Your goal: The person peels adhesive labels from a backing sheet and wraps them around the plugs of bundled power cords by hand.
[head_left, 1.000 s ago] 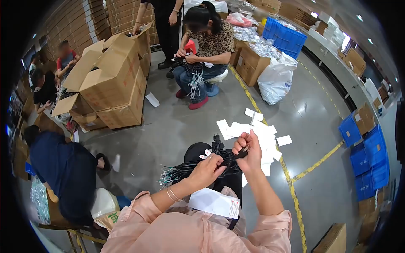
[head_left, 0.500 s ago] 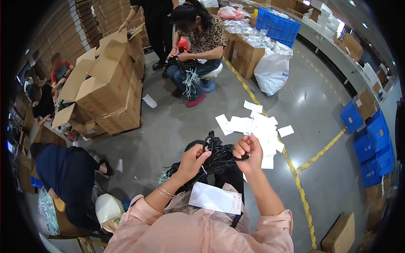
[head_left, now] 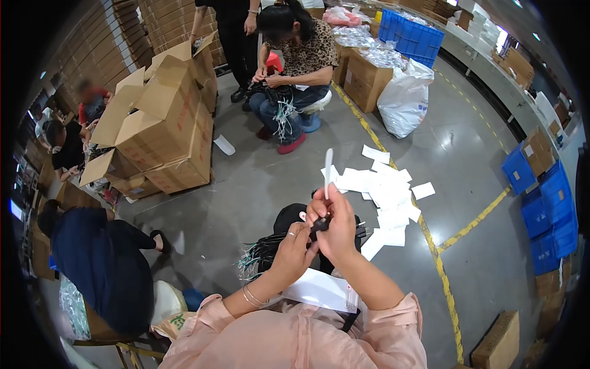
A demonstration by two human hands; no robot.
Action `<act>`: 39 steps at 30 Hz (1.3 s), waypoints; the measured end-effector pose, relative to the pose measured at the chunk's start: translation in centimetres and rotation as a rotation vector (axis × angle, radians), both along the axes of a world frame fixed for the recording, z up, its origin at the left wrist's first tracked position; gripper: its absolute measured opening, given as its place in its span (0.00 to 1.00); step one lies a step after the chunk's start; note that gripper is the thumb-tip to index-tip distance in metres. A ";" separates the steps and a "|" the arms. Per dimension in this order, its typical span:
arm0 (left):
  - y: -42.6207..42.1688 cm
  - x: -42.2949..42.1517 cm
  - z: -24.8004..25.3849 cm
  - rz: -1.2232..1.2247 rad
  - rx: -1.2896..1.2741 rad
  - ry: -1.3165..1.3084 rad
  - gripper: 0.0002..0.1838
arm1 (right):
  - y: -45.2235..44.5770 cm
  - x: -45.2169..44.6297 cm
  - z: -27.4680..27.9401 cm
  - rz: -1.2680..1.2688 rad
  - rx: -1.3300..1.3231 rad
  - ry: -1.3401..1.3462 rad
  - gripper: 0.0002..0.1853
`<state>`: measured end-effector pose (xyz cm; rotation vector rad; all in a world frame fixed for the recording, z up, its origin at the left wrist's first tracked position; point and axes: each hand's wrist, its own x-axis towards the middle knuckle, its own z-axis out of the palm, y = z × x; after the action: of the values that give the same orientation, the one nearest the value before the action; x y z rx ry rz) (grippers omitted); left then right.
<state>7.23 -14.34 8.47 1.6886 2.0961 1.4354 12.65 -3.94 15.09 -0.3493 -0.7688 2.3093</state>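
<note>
My right hand [head_left: 337,230] is closed, with a narrow white strip [head_left: 329,175] standing up from its thumb and finger. Between both hands is the black plug end [head_left: 321,224] of a power cord, gripped by the right fingers. Against it, my left hand [head_left: 293,253] is closed, fingertips pinched at the plug; part of that grip is hidden. A small white label with a red mark [head_left: 302,216] shows just above the left fingers. A bundle of black cords [head_left: 268,248] with green and white wire ends lies across my lap. Nearer me rests a white sheet [head_left: 319,289] with printed marks.
White paper slips [head_left: 387,194] are scattered on the floor ahead. Open cardboard boxes [head_left: 157,135] stand at left, near other people. One seated person [head_left: 301,49] handles cords opposite. A white plastic bag [head_left: 405,98] and blue crates [head_left: 547,215] are on the right.
My hands have come together from holding the cord bundle apart, the right rising and moving left. A white strip now sticks up from the right hand, and the cord bundle lies lower on my lap.
</note>
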 end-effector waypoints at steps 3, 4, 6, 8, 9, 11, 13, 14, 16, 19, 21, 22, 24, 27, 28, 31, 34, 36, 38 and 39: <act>0.5 -1.1 0.0 0.019 0.009 0.076 0.13 | -0.2 0.1 -0.5 0.076 0.061 0.024 0.18; 0.7 -1.4 0.1 -0.002 0.056 0.090 0.12 | -0.2 0.2 -0.6 0.092 0.084 0.035 0.20; 0.7 -1.7 0.0 -0.033 0.064 0.060 0.09 | 1.4 0.7 -3.3 0.165 0.203 0.058 0.24; 0.7 -1.7 -0.1 -0.124 0.038 -0.065 0.08 | 2.1 0.8 -5.4 0.311 0.125 -0.015 0.28; 0.6 -1.7 -0.3 -0.133 0.044 0.004 0.11 | 3.0 0.4 -7.7 0.328 0.178 0.012 0.30; 0.6 -1.6 -0.3 -0.146 0.082 0.149 0.14 | 3.9 -0.9 -9.4 0.326 0.169 -0.044 0.30; 0.0 -1.5 -0.2 -0.142 0.101 0.221 0.14 | 4.1 -1.9 -10.4 0.323 0.188 -0.129 0.30; -0.2 -1.5 -0.2 -0.185 0.104 0.265 0.14 | 4.5 -2.3 -10.7 0.355 0.199 -0.145 0.29; -0.1 -2.0 -0.1 -0.229 0.111 0.316 0.13 | 5.0 -3.1 -11.5 0.383 0.216 -0.156 0.29; 0.4 -3.3 -1.0 -0.111 0.026 0.014 0.08 | 5.2 -3.6 -11.8 0.361 0.165 -0.178 0.29; 0.8 -4.7 -1.2 -0.022 -0.381 -0.241 0.11 | 5.5 -3.6 -11.4 0.329 0.113 -0.215 0.25; 1.5 -4.9 -1.0 -0.076 -0.115 -0.431 0.12 | 5.7 -3.6 -11.5 0.310 0.098 -0.218 0.24; 2.7 -7.3 -2.4 -0.164 -0.194 -0.771 0.12 | 5.3 -2.9 -10.8 0.166 0.141 -0.201 0.19; 3.5 -9.5 -2.8 -0.198 -0.318 -0.913 0.13 | 4.9 0.1 -9.2 0.041 0.236 -0.281 0.17; 3.5 -9.8 -3.0 -0.210 -0.334 -0.984 0.14 | 4.9 1.3 -9.0 0.013 0.301 -0.337 0.14; 3.8 -9.9 -2.5 -0.254 -0.365 -1.077 0.16 | 5.3 3.9 -9.5 -0.021 0.446 -0.455 0.10; 3.7 -10.2 -2.1 -0.297 -0.365 -1.129 0.15 | 5.4 5.1 -10.0 -0.030 0.523 -0.520 0.06; 3.7 -10.5 -2.0 -0.348 -0.407 -1.164 0.14 | 5.7 5.7 -9.9 0.058 0.595 -0.611 0.04; 3.7 -10.6 -1.5 -0.311 -0.429 -1.186 0.12 | 5.7 5.7 -9.4 0.075 0.609 -0.643 0.04; 3.8 -10.8 -1.3 -0.323 -0.425 -1.197 0.12 | 5.5 5.5 -9.0 0.075 0.635 -0.692 0.04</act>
<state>-3.57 -10.57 7.13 0.6285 1.2264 1.2484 18.19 1.60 6.07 -0.8386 -1.8069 1.8523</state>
